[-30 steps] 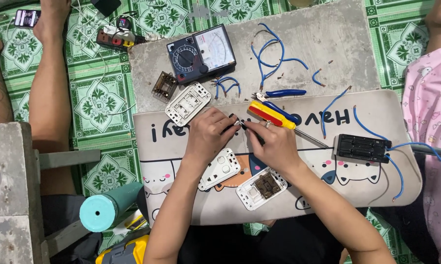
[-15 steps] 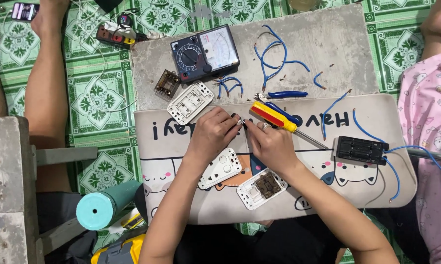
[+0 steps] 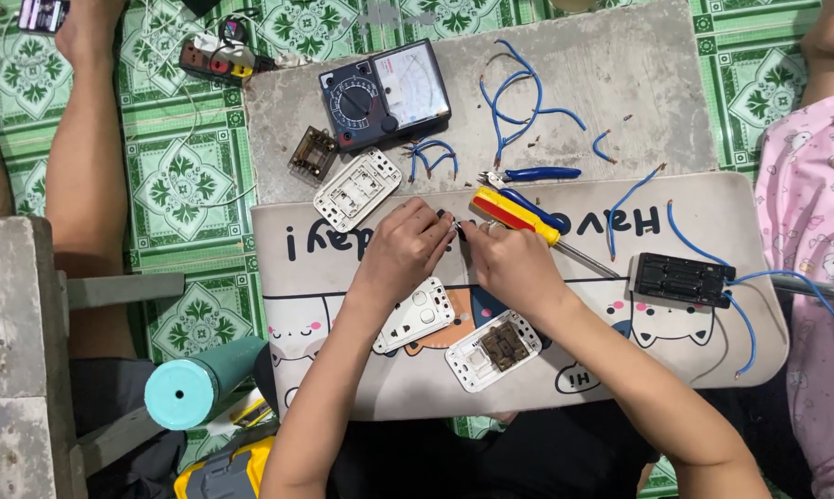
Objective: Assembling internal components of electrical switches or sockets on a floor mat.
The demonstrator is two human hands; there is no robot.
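Small dark part, half hidden

Small dark part pinched between fingertips of left hand and right hand, too small to identify; held just above pale cartoon mat; hands meet fingertip to fingertip at mat's upper middle; yellow-red screwdriver lying just beside right hand, tip pointing right, on mat

A home floor turned makeshift electrical workbench: green patterned floor tiles, a cartoon-cat mat on a grey concrete slab, a black analogue multimeter, loose blue wires and white switch plates.
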